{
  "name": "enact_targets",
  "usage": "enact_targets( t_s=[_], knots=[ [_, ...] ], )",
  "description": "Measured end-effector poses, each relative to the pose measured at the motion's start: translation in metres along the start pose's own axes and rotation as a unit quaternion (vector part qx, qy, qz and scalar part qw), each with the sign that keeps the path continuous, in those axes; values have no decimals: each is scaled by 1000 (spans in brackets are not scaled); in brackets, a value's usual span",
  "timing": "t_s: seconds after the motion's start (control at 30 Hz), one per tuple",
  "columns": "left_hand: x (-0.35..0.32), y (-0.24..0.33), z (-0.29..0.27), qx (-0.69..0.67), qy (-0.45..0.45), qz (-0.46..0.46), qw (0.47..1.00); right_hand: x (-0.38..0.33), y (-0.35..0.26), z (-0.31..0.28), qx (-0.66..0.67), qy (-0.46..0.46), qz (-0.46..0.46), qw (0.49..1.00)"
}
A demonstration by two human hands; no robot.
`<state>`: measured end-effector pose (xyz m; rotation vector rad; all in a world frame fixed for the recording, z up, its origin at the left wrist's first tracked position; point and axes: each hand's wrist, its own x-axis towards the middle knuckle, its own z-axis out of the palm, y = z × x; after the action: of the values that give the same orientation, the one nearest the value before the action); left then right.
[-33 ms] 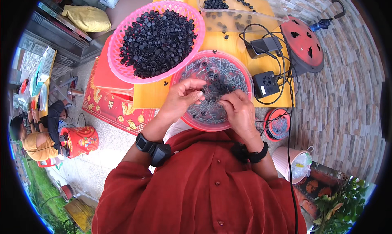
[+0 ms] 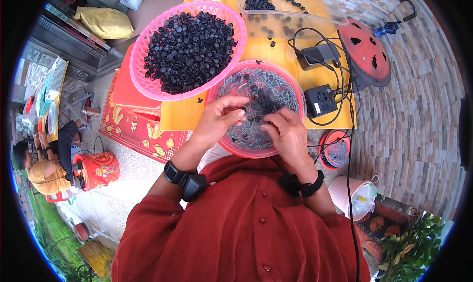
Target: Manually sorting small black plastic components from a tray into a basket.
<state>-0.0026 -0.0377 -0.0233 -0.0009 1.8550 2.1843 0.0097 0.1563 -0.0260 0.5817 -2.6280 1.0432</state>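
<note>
As seen from the head view, both bare hands are held over a red-rimmed basin [image 2: 249, 154] at the centre of the frame, in which slender grey metal pins [image 2: 278, 83] and a cluster of small black caps [image 2: 264, 103] are heaped. The left hand [image 2: 217, 119] is raised above the basin's left part, its forefinger spread from the thumb; whether anything small is gripped beneath cannot be told. By the right hand [image 2: 290, 134], the basin's right part is covered, thumb and forefinger bent close together; whether a piece is pinched there cannot be told. Dark devices are strapped at both wrists. Just beside the basin, toward the upper left, a pink basket [image 2: 137, 48] is seen, piled with more black caps [image 2: 192, 50]. Both vessels are supported by a yellow table [image 2: 182, 117]. At the top, further black pieces [image 2: 259, 2] are held in a clear tray [image 2: 318, 31]. Two black power units [image 2: 320, 102], looped with cables, are noted right of the basin. At far left, a co-worker [image 2: 47, 176] is seen near a red bucket [image 2: 106, 171].
</note>
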Motion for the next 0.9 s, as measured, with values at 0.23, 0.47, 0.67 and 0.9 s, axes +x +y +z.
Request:
enact_targets(
  t_s=[0.23,0.47,0.67,0.9],
  knots=[
    [-3,-1,3,12,-21,-8,1000,-4,4,9,-115,-51,-57,990],
    [-5,-1,12,-18,-26,-26,999,-3,9,-2,107,27,79,991],
    [-4,-4,24,-19,-57,-13,998,-6,5,-6,357,36,163,919],
    [-3,-4,27,18,-61,1,998,-2,1,-13,296,29,86,951]
  ],
)
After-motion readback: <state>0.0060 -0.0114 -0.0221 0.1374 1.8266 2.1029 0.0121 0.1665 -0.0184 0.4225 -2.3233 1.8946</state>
